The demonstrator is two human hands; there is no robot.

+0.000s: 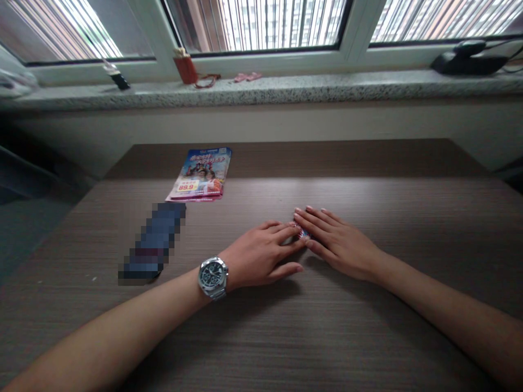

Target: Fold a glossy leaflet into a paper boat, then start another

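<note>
My left hand (267, 253), with a silver watch (213, 276) at the wrist, lies low over the table with its fingers stretched out to the right. Its fingertips rest on a small, colourful printed piece (303, 232), perhaps folded paper. Most of that piece is hidden under my fingers; only a bit of red, white and blue shows. From the other side, my right hand (339, 242) lies flat with its fingers extended, covering the piece's right part. The fingertips of both hands meet there, and the thumbs stand apart from the fingers.
A stack of printed leaflets (204, 173) lies at the table's back left. Nearer is a pixelated dark-blue oblong (153, 242). On the stone windowsill (286, 93) are a red case (186, 68), a small black-and-white item (118, 77), pink pieces (247, 77) and a black device (469, 61).
</note>
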